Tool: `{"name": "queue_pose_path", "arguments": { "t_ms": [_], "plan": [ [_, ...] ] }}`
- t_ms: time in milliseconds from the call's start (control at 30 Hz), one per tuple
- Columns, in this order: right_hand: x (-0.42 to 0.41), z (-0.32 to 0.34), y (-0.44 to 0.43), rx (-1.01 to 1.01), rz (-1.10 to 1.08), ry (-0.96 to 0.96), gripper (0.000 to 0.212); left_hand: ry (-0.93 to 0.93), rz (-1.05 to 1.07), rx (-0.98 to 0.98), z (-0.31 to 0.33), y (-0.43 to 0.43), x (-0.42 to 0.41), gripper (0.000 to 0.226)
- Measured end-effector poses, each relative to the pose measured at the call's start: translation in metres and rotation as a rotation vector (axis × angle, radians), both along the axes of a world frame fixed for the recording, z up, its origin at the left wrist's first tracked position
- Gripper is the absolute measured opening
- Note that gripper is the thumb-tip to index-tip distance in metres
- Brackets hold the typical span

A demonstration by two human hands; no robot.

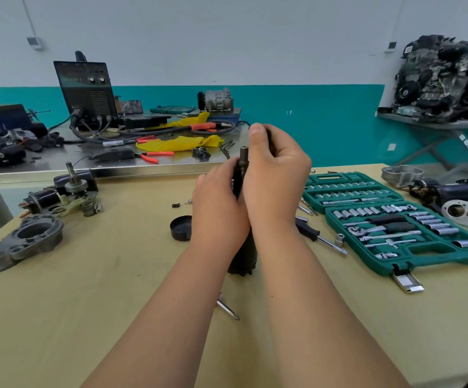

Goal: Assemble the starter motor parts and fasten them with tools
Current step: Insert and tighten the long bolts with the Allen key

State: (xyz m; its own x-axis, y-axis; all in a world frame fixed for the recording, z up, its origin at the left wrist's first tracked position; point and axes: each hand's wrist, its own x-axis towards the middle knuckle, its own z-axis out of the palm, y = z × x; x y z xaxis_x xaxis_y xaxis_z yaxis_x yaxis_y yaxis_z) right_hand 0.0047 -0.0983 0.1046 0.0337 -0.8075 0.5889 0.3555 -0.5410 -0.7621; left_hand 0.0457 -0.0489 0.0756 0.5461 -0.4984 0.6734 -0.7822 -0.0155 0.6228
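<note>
A dark starter motor body (243,256) stands upright on the wooden table (92,298), its steel shaft (243,156) sticking out at the top. My left hand (218,203) grips the upper part from the left. My right hand (276,169) curls round the upper part beside the shaft from the right, thumb raised. A black end cap (181,227) lies just left of my left wrist. A grey cast housing (22,243) lies at the far left. Most of the motor is hidden behind my hands.
An open green socket set (395,219) with ratchet lies to the right, a black-handled screwdriver (319,236) beside it. More starter parts (67,196) sit at left, others (448,197) at far right. Another screwdriver tip (228,309) shows under my left forearm. A steel bench (59,163) with a welder stands behind.
</note>
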Motion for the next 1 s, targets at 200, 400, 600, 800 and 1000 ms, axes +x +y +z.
{"name": "queue_pose_path", "arguments": {
  "t_ms": [200, 400, 600, 800, 1000],
  "plan": [
    [-0.008, 0.004, -0.004, 0.020, 0.172, -0.023, 0.014, 0.058, -0.087, 0.010, -0.002, 0.005, 0.007, 0.024],
    [-0.032, 0.033, -0.055, 0.247, 0.785, -0.205, 0.030, 0.319, -0.393, -0.010, 0.004, 0.013, 0.016, 0.021],
    [-0.028, 0.023, -0.055, 0.333, 1.149, -0.156, 0.035, 0.433, -0.580, -0.054, 0.005, 0.021, 0.022, 0.010],
    [-0.024, 0.025, -0.059, 0.256, 1.322, -0.102, 0.025, 0.450, -0.615, -0.057, 0.005, 0.023, 0.025, 0.015],
    [-0.024, 0.017, -0.062, 0.222, 1.552, -0.026, 0.017, 0.451, -0.611, -0.046, 0.006, 0.023, 0.022, 0.016]
  ]
}}
